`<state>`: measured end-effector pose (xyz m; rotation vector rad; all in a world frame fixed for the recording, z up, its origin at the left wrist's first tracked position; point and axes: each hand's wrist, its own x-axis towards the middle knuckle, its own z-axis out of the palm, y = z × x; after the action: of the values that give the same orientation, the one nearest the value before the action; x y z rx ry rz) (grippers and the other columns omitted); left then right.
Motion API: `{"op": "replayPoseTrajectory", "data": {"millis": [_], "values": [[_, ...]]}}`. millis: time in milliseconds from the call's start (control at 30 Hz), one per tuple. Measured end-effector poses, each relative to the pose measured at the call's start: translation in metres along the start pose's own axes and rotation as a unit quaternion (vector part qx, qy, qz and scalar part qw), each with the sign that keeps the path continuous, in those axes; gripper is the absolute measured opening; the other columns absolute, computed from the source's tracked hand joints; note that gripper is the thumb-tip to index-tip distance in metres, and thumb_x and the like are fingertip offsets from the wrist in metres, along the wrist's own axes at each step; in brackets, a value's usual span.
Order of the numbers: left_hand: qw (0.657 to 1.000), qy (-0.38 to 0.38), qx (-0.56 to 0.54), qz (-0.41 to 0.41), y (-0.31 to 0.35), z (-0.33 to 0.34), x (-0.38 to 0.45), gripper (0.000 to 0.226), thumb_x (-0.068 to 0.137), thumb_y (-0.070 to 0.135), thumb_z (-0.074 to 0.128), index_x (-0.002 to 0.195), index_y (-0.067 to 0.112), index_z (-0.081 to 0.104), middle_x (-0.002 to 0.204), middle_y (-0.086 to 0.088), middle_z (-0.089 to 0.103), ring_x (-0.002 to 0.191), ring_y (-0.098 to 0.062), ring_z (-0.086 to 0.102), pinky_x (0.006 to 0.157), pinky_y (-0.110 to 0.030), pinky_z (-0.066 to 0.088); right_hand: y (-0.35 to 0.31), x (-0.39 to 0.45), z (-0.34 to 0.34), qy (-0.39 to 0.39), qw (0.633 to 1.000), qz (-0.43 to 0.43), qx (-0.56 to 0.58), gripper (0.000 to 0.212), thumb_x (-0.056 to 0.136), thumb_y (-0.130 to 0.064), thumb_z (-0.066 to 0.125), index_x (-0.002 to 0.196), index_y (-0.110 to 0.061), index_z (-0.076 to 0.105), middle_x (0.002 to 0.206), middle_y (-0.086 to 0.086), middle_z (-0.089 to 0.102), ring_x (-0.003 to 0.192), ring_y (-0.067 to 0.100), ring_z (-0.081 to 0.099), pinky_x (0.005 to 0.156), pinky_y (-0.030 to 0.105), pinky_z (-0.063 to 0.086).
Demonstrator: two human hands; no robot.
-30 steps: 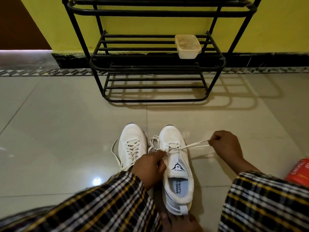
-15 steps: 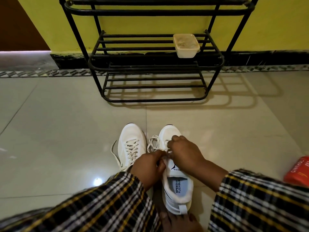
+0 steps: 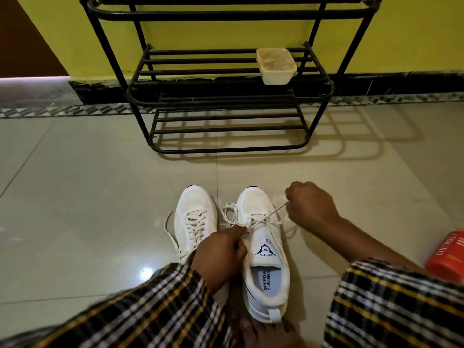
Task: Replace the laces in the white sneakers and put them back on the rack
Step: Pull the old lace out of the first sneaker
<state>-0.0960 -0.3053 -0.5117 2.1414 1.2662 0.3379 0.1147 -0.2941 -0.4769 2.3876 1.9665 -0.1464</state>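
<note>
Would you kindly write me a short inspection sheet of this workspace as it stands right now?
Surface: glossy pale tiled floor, with a light glare spot.
Job's things: two white sneakers side by side, toes toward the rack; left sneaker laced, ends loose; right sneaker partly laced, lace pulled taut. Black metal rack holds no shoes.
Clutter: cream tub on the rack's middle shelf; red Cinthol pack at right edge.
Hands: left hand pinches the lace at the right sneaker's eyelets; right hand grips the lace end.
Cables: nothing seen.
Surroundings: yellow wall, black skirting, patterned floor border.
</note>
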Motion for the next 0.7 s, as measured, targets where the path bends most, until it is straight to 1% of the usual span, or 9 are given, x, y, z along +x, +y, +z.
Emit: {"op": "replayPoseTrajectory", "data": {"millis": [100, 167, 233, 300, 400, 467, 567, 633, 700], "values": [[1.000, 0.000, -0.005, -0.002, 0.000, 0.000, -0.001, 0.036, 0.090, 0.021, 0.050, 0.123, 0.028, 0.059, 0.098, 0.001, 0.069, 0.091, -0.018, 0.063, 0.079, -0.035, 0.049, 0.032, 0.008, -0.001, -0.016, 0.994, 0.105, 0.021, 0.007, 0.082, -0.009, 0.051, 0.080, -0.011, 0.058, 0.100, 0.008, 0.061, 0.096, 0.029, 0.059, 0.068, 0.027, 0.038], [1.000, 0.001, -0.006, -0.002, 0.001, 0.000, -0.001, 0.036, 0.090, 0.022, 0.050, 0.124, 0.030, 0.059, 0.099, 0.002, 0.069, 0.092, -0.017, 0.063, 0.080, -0.034, 0.049, 0.051, 0.008, 0.002, -0.031, 0.985, 0.167, 0.021, 0.009, 0.081, -0.007, 0.050, 0.079, -0.014, 0.056, 0.100, 0.008, 0.062, 0.095, 0.029, 0.060, 0.069, 0.026, 0.040], [1.000, 0.004, -0.006, -0.003, 0.001, 0.000, 0.000, 0.036, 0.090, 0.023, 0.049, 0.124, 0.030, 0.059, 0.099, 0.003, 0.070, 0.092, -0.016, 0.063, 0.080, -0.033, 0.049, 0.060, 0.005, 0.009, -0.050, 0.975, 0.217, 0.023, 0.012, 0.082, -0.007, 0.050, 0.086, -0.012, 0.059, 0.103, 0.009, 0.063, 0.094, 0.028, 0.059, 0.069, 0.026, 0.040], [1.000, 0.004, -0.003, -0.003, 0.001, 0.001, 0.000, 0.036, 0.090, 0.023, 0.050, 0.124, 0.030, 0.059, 0.099, 0.003, 0.070, 0.092, -0.016, 0.063, 0.080, -0.033, 0.049, 0.056, 0.001, 0.017, -0.079, 0.970, 0.231, 0.017, 0.016, 0.085, -0.009, 0.051, 0.097, -0.010, 0.061, 0.109, 0.010, 0.061, 0.100, 0.028, 0.058, 0.073, 0.028, 0.042], [1.000, 0.005, -0.002, -0.003, 0.001, 0.000, 0.000, 0.036, 0.090, 0.022, 0.050, 0.124, 0.028, 0.060, 0.098, 0.002, 0.070, 0.091, -0.016, 0.063, 0.080, -0.033, 0.049, 0.031, -0.001, 0.020, -0.056, 0.982, 0.173, 0.048, 0.033, 0.086, -0.015, 0.057, 0.118, -0.009, 0.048, 0.120, 0.013, 0.048, 0.109, 0.031, 0.052, 0.083, 0.036, 0.045], [1.000, 0.003, -0.003, -0.004, 0.002, 0.000, 0.000, 0.036, 0.090, 0.022, 0.050, 0.124, 0.028, 0.060, 0.098, 0.002, 0.070, 0.091, -0.016, 0.064, 0.080, -0.033, 0.049, 0.006, -0.005, 0.016, -0.022, 0.991, 0.080, 0.109, 0.039, 0.086, -0.019, 0.059, 0.121, -0.015, 0.044, 0.121, 0.011, 0.044, 0.109, 0.031, 0.050, 0.081, 0.037, 0.046], [1.000, 0.003, -0.010, -0.004, 0.003, -0.001, -0.001, 0.036, 0.089, 0.025, 0.049, 0.123, 0.029, 0.061, 0.100, 0.002, 0.071, 0.091, -0.016, 0.065, 0.080, -0.033, 0.050, -0.034, -0.014, 0.014, -0.075, 0.989, -0.058, 0.115, 0.032, 0.085, -0.027, 0.060, 0.116, -0.021, 0.054, 0.117, 0.006, 0.047, 0.112, 0.026, 0.049, 0.083, 0.034, 0.045], [1.000, 0.005, -0.013, -0.002, 0.004, -0.001, -0.001, 0.039, 0.087, 0.031, 0.044, 0.122, 0.030, 0.061, 0.098, 0.002, 0.071, 0.089, -0.016, 0.066, 0.078, -0.034, 0.051, -0.053, -0.018, 0.016, -0.106, 0.988, -0.092, 0.067, 0.028, 0.088, -0.024, 0.056, 0.114, -0.017, 0.059, 0.116, 0.008, 0.051, 0.113, 0.027, 0.048, 0.080, 0.033, 0.044], [1.000, 0.001, -0.010, -0.001, 0.004, -0.002, -0.001, 0.037, 0.088, 0.028, 0.046, 0.121, 0.029, 0.061, 0.097, 0.002, 0.071, 0.088, -0.016, 0.065, 0.077, -0.035, 0.051, -0.062, -0.019, 0.017, -0.103, 0.989, -0.093, 0.048, 0.024, 0.089, -0.020, 0.052, 0.111, -0.012, 0.061, 0.116, 0.010, 0.055, 0.112, 0.029, 0.050, 0.075, 0.031, 0.041]]}}
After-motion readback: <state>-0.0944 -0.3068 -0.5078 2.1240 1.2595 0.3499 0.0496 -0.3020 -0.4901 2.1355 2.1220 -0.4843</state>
